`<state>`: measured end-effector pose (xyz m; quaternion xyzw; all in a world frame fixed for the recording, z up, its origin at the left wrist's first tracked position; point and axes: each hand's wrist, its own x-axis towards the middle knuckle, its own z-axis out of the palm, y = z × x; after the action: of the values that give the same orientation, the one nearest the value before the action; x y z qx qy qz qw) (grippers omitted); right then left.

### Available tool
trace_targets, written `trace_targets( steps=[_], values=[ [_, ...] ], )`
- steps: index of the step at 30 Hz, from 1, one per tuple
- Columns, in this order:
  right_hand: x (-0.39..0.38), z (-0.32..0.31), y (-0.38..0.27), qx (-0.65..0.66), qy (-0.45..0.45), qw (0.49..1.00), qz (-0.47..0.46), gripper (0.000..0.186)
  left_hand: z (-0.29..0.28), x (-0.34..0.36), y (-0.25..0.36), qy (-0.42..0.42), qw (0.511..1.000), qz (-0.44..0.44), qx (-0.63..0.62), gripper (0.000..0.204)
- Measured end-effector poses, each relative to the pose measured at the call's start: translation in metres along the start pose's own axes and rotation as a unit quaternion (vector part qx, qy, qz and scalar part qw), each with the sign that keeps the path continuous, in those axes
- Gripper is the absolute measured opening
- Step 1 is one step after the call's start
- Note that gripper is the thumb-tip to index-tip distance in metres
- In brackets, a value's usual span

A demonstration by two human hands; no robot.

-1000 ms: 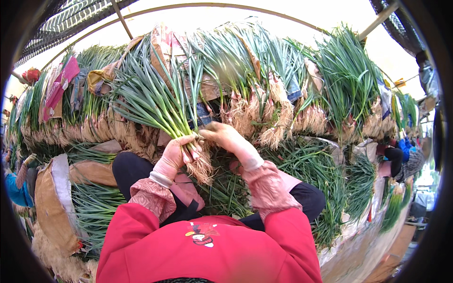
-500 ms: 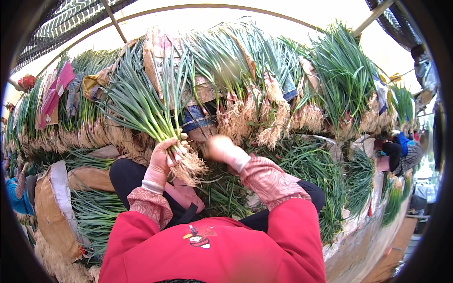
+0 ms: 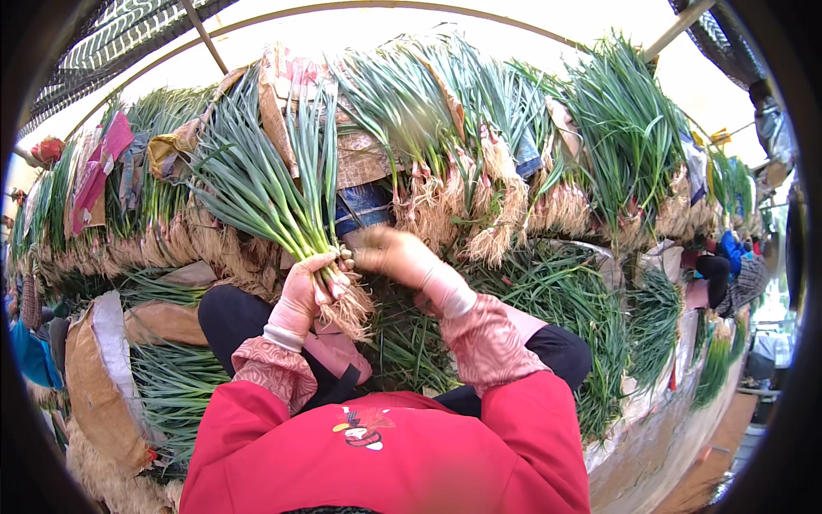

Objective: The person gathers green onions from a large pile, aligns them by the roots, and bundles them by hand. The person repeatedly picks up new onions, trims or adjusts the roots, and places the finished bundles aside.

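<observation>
My left hand (image 3: 306, 289) is closed around a bunch of spring onions (image 3: 295, 218), just above the roots. The long green leaves fan up and to the left, and the pale, stringy roots (image 3: 349, 310) hang below the hand at the right. My right hand (image 3: 396, 255) is beside the bunch, level with its white stem ends. Motion smears its fingers, so whether they touch or grip the stems does not show.
Across the front runs a long raised row of spring onion bunches (image 3: 437, 184), roots hanging down. Loose green onions (image 3: 548, 300) lie at the right and more onions (image 3: 175, 390) at the left, by a brown sack (image 3: 98, 385). Another person (image 3: 741, 278) sits at the far right.
My right hand has moved slightly left, up against the bunch. The bunch in my left hand has shifted a little, its leaves standing closer together.
</observation>
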<state>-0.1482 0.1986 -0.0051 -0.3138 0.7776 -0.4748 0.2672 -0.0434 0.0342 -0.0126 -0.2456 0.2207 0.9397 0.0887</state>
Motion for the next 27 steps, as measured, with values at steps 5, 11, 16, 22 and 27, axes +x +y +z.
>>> trace_targets(
  steps=[5,11,16,22,27],
  values=[
    [0.029,-0.002,0.002,0.276,-0.187,0.940,0.074,0.031,0.006,-0.017,-0.002,-0.046,0.999,-0.027,0.000,0.023],
    [0.040,-0.023,0.017,-0.055,0.110,0.992,-0.019,0.022,0.003,-0.026,0.004,-0.154,0.981,-0.096,-0.069,0.025],
    [0.032,-0.003,0.024,0.505,-0.177,0.823,0.188,0.021,0.008,-0.030,-0.003,-0.080,0.996,-0.046,0.000,0.029],
    [0.031,0.040,0.018,-0.131,0.057,0.989,0.043,0.034,-0.009,-0.022,0.001,0.014,0.990,-0.038,0.136,0.027],
    [0.013,0.045,0.030,-0.209,0.263,0.939,-0.068,0.041,-0.009,-0.008,-0.013,0.009,0.994,-0.030,0.101,0.026]
  ],
)
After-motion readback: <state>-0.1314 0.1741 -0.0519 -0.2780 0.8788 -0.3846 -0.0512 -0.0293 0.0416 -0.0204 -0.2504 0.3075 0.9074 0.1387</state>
